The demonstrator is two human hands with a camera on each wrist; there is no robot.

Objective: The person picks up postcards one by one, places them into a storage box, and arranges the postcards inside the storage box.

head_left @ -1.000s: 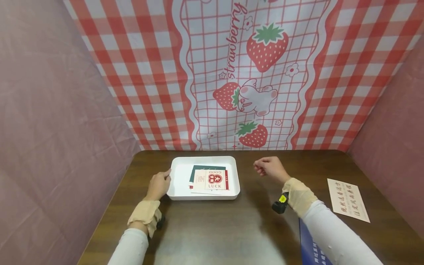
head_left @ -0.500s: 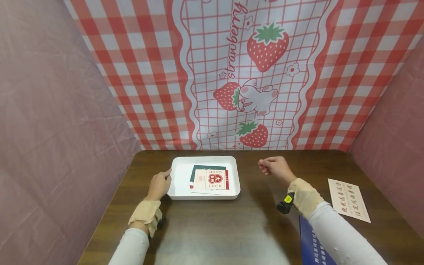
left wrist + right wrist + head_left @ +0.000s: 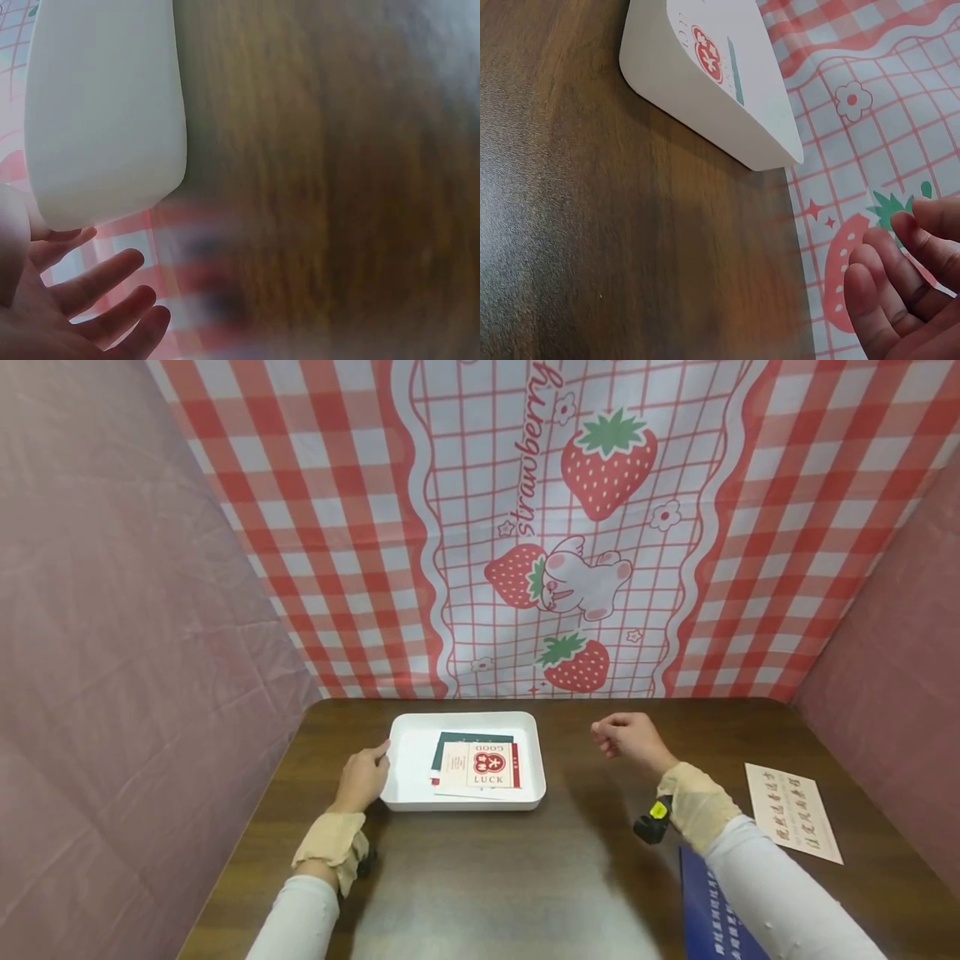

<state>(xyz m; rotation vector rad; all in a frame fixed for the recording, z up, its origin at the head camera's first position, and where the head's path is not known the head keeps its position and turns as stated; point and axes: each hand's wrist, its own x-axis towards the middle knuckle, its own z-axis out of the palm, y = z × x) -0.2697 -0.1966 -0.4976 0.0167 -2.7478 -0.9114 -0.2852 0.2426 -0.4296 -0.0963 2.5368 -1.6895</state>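
On the dark wooden table (image 3: 525,877), a white tray (image 3: 405,760) is sitting near the back edge, holding a stack of cards with a "GOOD LUCK" card (image 3: 483,766) lying on top. The left hand (image 3: 362,777) is resting against the tray's left rim, its grip relaxed with fingers nearly straight, clasping nothing. The right hand (image 3: 632,739) is hovering to the right of the tray, well apart from it, fingers loosely curled and holding nothing. A printed paper slip (image 3: 793,812) is lying at the far right.
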